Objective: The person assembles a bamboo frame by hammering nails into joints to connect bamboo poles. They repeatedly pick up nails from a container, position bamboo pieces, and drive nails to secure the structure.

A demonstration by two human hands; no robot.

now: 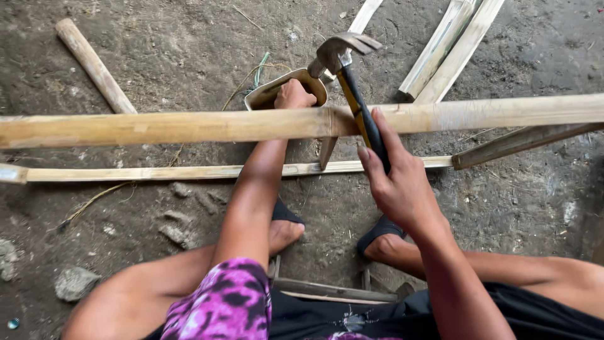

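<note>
My right hand (pixel 397 182) grips the black and yellow handle of a claw hammer (pixel 343 53), its steel head raised above a thick bamboo pole (pixel 157 127) that runs across the view. My left hand (pixel 294 96) reaches over that pole into a small open tin container (pixel 262 94) on the ground beyond it. The fingers are hidden inside the tin, so what they hold cannot be seen. A thinner bamboo slat (pixel 157 172) lies parallel, nearer to me.
Split bamboo strips (pixel 456 44) lie at the upper right, a round wooden stick (pixel 94 66) at the upper left. A dark slat (pixel 522 143) angles in from the right. Stones (pixel 74 282) dot the dirt floor. My sandalled feet (pixel 286 230) rest below the poles.
</note>
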